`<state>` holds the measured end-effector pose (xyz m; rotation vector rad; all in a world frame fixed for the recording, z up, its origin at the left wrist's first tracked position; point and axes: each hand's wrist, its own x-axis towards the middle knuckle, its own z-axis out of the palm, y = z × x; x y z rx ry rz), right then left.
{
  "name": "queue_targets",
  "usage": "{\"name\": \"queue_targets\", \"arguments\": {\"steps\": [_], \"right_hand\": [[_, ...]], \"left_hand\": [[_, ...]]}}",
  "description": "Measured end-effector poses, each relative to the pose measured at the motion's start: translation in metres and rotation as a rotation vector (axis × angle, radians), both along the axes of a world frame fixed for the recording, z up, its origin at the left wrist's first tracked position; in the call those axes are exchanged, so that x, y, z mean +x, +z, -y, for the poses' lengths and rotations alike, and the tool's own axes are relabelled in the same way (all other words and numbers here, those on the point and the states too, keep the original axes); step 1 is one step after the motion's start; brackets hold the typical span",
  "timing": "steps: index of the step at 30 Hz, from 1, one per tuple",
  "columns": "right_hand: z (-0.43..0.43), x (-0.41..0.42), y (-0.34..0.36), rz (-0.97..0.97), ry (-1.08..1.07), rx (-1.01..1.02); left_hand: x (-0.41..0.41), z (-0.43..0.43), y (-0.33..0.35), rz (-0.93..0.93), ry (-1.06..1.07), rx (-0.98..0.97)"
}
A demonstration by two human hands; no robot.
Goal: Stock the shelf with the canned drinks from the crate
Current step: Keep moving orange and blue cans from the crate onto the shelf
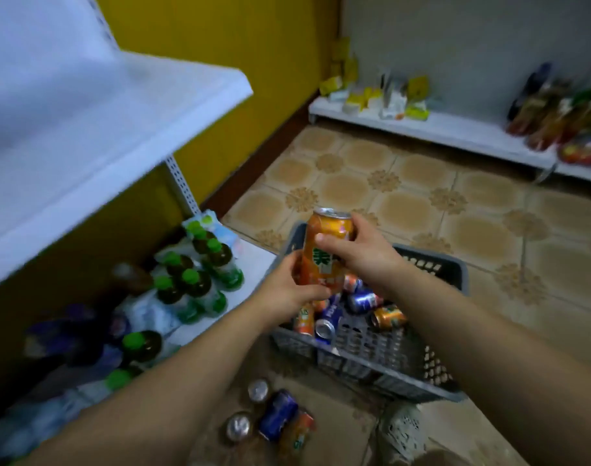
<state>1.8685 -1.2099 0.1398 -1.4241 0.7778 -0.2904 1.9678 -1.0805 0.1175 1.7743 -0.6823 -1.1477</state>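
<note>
Above the crate, the left hand curls round the foot of the upright can, the right hand grips its top, and the shelf lies left of the crate, nearer the left hand.

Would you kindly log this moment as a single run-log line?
left grip: holds orange can low | right grip: holds same can near top | can: above crate | crate: more cans inside
</note>
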Motion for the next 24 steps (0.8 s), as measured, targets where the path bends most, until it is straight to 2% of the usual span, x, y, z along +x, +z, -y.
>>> {"name": "queue_targets", "arguments": {"steps": [4, 7, 10, 13, 16, 19, 24], "right_hand": [[-0.072, 0.013, 0.097, 0.148, 0.120, -0.225], [-0.128, 0.024, 0.151, 0.238, 0.196, -0.342], [-0.185, 0.038, 0.188, 0.333, 0.264, -0.368], [-0.244, 0.056, 0.212, 0.373, 0.385, -0.376], [-0.298, 0.077, 0.224, 0.394, 0.502, -0.402], [-0.344, 0.096, 0.229, 0.416, 0.606, -0.390], [-0.397, 0.131, 0.223, 0.408, 0.708, -0.392]], "left_hand": [[0.000, -0.069, 0.083, 0.080, 0.043, -0.088], [0.004, -0.129, 0.133, 0.217, 0.151, -0.140], [0.011, -0.196, 0.165, 0.294, 0.278, -0.167], [0.015, -0.270, 0.190, 0.348, 0.370, -0.102], [0.024, -0.339, 0.207, 0.512, 0.427, 0.082], [0.032, -0.407, 0.216, 0.831, 0.496, 0.420], [0.041, -0.491, 0.201, 0.870, 0.561, 0.735]]}}
